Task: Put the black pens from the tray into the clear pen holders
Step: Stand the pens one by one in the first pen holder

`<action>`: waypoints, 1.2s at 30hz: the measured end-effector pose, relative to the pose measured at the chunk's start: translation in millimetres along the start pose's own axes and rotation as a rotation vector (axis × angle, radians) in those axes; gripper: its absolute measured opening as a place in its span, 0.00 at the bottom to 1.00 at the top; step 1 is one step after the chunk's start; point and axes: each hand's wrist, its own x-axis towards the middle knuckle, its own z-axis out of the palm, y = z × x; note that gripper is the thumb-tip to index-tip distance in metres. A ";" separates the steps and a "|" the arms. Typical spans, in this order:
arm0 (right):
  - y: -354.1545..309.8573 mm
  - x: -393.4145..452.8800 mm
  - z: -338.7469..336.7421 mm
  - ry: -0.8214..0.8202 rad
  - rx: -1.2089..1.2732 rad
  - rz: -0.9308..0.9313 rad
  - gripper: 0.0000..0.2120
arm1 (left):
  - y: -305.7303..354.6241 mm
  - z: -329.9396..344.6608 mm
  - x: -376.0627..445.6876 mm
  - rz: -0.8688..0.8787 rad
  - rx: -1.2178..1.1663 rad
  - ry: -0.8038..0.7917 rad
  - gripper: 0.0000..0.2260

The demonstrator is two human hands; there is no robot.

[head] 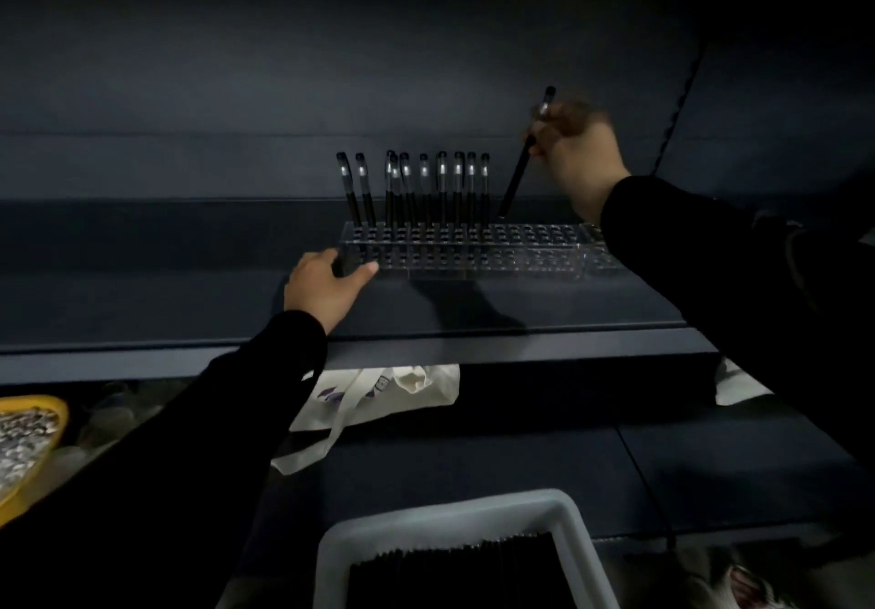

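**A:** Where do your hands stand?

**B:** Your right hand (575,154) pinches one black pen (525,154) between curled fingers, cap end up, the pen tilted with its tip just above the clear pen holder (521,248). The hand is blurred, so the exact finger placement cannot be told. Your left hand (322,289) grips the holder's left end, thumb along its front edge.

**B:** And the rest of the pens?

**A:** A row of standing pens (416,187) fills holes along the holder's back left part; most are upright, a few lean. More pens lie packed in the grey tray (445,514) at the bottom of the view, well apart from the holder.

**B:** What lies around you?

**A:** The holder rests on a dark shelf (473,310). Under the shelf's front edge a white cloth bag (402,386) lies with its strap trailing forward. At the far left is a yellow container (28,443) of small speckled items. The standing row is just left of the held pen's tip; the holes to its right are open.
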 end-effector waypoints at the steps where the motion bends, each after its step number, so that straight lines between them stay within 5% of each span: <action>1: 3.4 2.8 3.6 -0.001 -0.005 0.005 0.14 | -0.7 2.2 -0.5 0.013 0.016 0.020 0.24; 12: 20.5 14.9 25.2 -0.058 -0.081 0.081 0.16 | -2.9 8.9 2.2 0.014 0.010 0.130 0.20; 22: 62.4 -5.6 25.9 -0.173 -0.187 0.125 0.05 | 1.1 8.4 2.3 -0.004 0.063 0.183 0.20; 31: 54.1 -36.3 7.0 -0.171 -0.113 0.227 0.15 | 1.7 3.3 -17.7 -0.004 -0.053 0.206 0.17; 36: 53.4 -102.8 -14.7 -0.290 -0.129 0.082 0.09 | -24.6 3.2 -95.8 0.306 0.002 0.239 0.14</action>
